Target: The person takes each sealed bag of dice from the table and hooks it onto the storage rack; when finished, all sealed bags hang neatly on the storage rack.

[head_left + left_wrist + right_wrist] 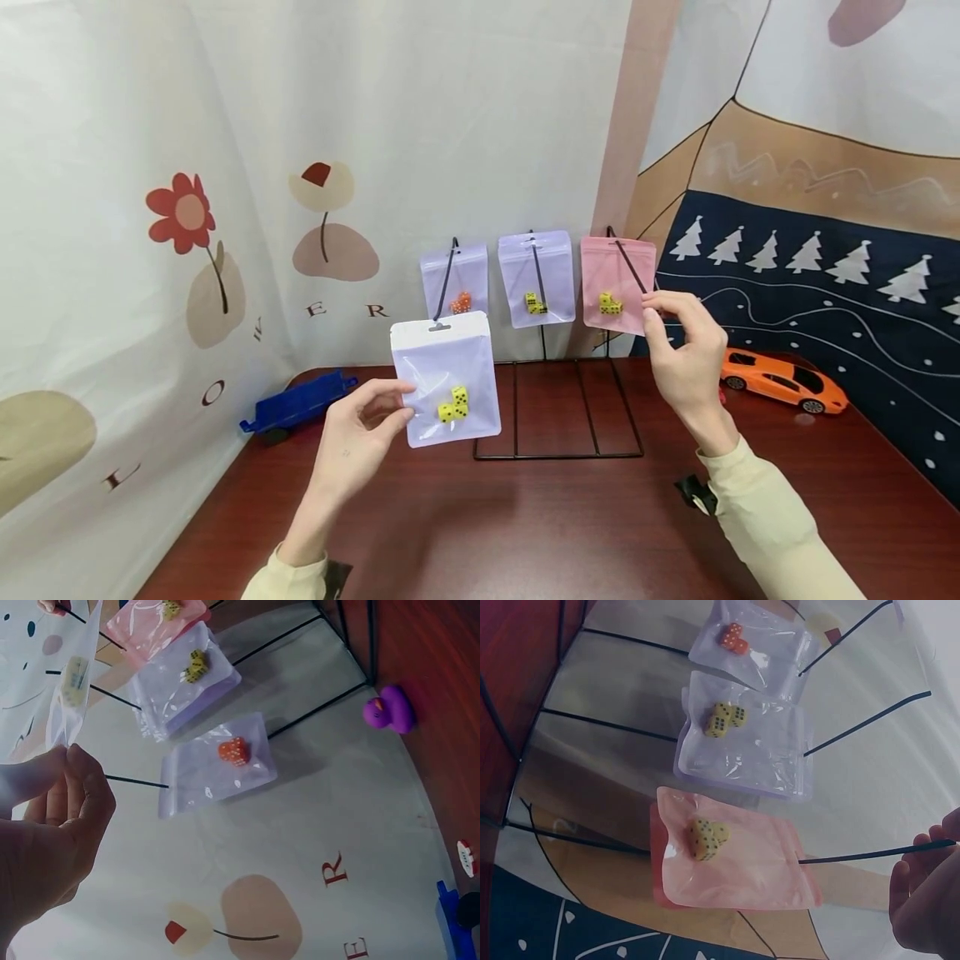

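My left hand [357, 429] pinches the left edge of a lavender zip bag [442, 367] with yellow dice [454, 405] inside. Its hang hole lies at the tip of the left hook [447, 279]; whether the hook passes through I cannot tell. On that hook, farther back, hangs a lavender bag [206, 776] with orange dice. With thumb and fingertips my right hand [688, 354] holds the free end of the right hook [870, 856]. A pink bag [754, 862] with yellow dice hangs there. The middle hook [862, 726] carries lavender bags [769, 742], the front one with yellow dice.
The black wire rack's base [558, 457] stands on the dark red table [600, 525]. An orange toy car [783, 381] is at right, a blue toy trailer [300, 404] at left. A purple rubber duck [391, 711] sits by the rack. A printed cloth hangs behind.
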Available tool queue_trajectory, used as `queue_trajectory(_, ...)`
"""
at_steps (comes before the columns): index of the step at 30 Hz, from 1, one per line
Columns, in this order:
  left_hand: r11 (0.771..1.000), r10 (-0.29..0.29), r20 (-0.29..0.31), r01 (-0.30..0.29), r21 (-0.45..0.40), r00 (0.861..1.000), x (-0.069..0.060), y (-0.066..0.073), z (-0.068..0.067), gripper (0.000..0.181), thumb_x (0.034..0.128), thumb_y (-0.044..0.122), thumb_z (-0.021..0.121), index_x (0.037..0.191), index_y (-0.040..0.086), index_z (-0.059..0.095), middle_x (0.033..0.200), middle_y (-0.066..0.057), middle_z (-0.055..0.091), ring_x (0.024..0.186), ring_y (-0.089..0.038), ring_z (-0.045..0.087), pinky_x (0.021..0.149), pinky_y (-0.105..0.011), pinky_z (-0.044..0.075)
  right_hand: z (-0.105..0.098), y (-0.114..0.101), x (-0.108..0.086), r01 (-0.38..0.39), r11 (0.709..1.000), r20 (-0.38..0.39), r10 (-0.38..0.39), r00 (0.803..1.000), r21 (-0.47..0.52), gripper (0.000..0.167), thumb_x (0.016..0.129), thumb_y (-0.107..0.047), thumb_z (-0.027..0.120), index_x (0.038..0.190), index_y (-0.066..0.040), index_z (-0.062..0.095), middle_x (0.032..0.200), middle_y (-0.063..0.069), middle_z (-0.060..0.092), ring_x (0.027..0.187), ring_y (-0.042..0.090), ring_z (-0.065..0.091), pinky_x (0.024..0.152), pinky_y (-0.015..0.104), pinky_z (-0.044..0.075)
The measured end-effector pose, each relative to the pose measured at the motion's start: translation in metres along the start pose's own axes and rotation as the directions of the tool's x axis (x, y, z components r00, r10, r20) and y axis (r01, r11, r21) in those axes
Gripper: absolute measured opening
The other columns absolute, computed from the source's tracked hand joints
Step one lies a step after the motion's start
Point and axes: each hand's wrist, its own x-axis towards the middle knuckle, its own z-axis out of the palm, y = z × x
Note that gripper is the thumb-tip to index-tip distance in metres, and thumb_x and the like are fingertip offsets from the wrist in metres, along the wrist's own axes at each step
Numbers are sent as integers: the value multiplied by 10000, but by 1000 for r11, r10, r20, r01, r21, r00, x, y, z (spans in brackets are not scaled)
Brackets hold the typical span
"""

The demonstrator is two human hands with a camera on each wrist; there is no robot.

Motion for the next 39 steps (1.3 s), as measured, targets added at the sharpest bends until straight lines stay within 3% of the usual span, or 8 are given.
queue_trajectory(19,996,70,24,-71,47,997,-2,13,-1,287,787,-64,728,990,138,711,822,-26,673,732,-135,629,672,-210,519,-1,0,1,-4,1000,3,4,1000,1,84,809,133,558,843,157,631,901,285,628,858,175,586,804,202,453)
queue_trajectory(26,992,64,-42,-59,112,997,4,1,-7,320,764,-105,728,1012,96,710,823,-84,658,729,-134,603,627,-182,499,0,1,0,-6,1000,0,6,1000,8,81,806,129,563,840,158,632,900,280,630,859,196,588,804,208,454)
queue_trajectory(30,990,50,-76,-40,133,996,6,-5,-9,321,761,-103,733,1010,98,714,837,-59,661,754,-135,601,637,-178,502,1,1,-1,-5,1000,9,5,1000,3,85,809,126,562,843,157,633,902,282,630,862,192,590,806,204,455)
queue_trajectory(39,995,40,-71,-33,93,997,19,-11,0,301,782,-98,713,1029,75,708,829,-129,651,738,-154,587,636,-193,499,1,1,-1,3,1000,-6,-3,1000,8,84,808,127,562,840,161,632,892,285,629,857,175,591,803,207,457)
